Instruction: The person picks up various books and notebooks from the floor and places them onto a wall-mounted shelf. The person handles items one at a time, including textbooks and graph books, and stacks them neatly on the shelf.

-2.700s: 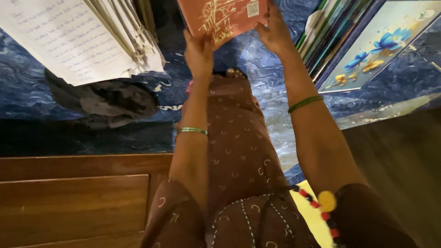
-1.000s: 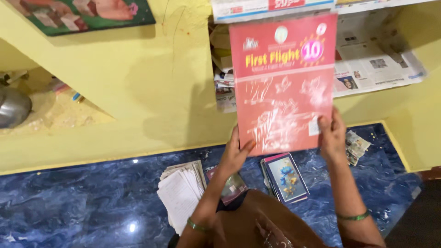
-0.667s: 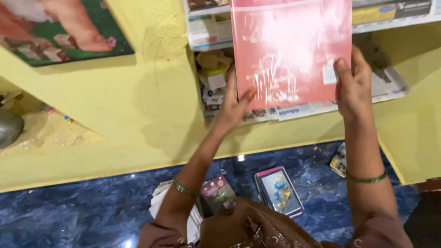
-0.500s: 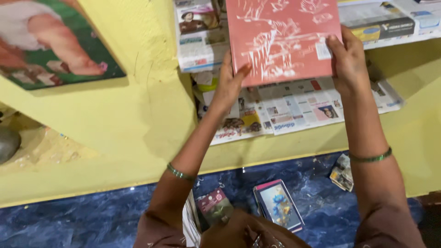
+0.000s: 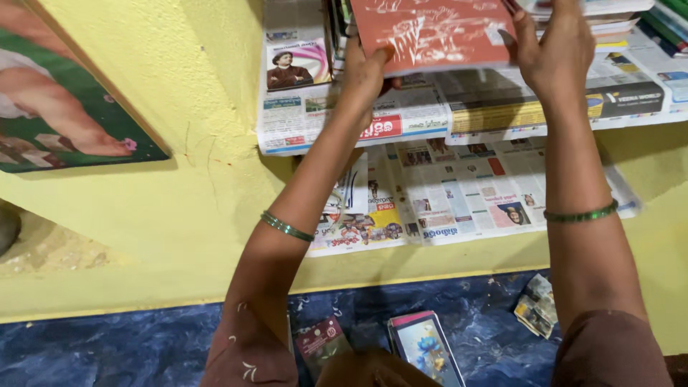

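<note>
A thin red book (image 5: pixel 433 32) with white scribbled drawings is held up flat at the upper shelf, its far edge among other books. My left hand (image 5: pixel 365 72) grips its lower left edge from beneath. My right hand (image 5: pixel 555 54) holds its right edge, fingers spread upward. Both wrists carry green bangles. The upper shelf (image 5: pixel 530 115) is lined with newspaper, and a stack of books (image 5: pixel 616 18) lies on it to the right of the red book.
A lower shelf (image 5: pixel 466 193) is also covered in newspaper. A framed picture (image 5: pixel 64 107) leans on the yellow wall at left. On the blue marbled floor lie a phone-like flat item (image 5: pixel 423 347), a small dark packet (image 5: pixel 322 340) and crumpled paper (image 5: pixel 537 304).
Both hands have lifted the red book from low near the floor up to the upper shelf, and my view has tilted upward with it.
</note>
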